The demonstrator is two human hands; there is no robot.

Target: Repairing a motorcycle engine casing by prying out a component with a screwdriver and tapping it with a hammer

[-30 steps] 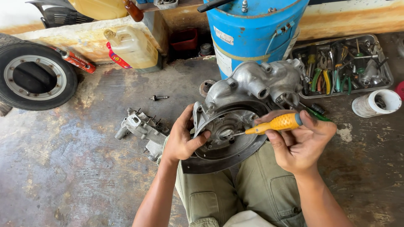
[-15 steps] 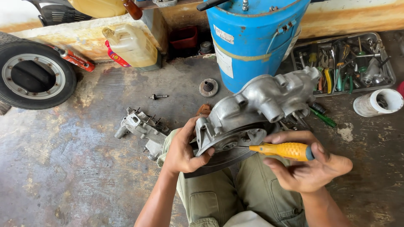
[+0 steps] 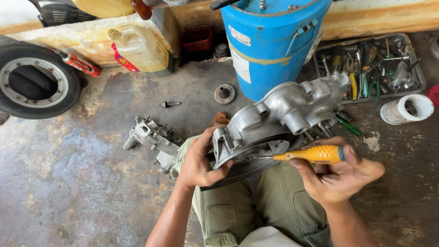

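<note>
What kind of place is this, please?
Probably a small vehicle repair workshop: an engine casing is being worked on, a tray of hand tools sits on the stained concrete floor, and a small wheel lies nearby.

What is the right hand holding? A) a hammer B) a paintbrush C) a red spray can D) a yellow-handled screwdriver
D: the right hand grips a yellow-handled screwdriver with its tip against the grey metal engine casing, which the left hand steadies.
</note>
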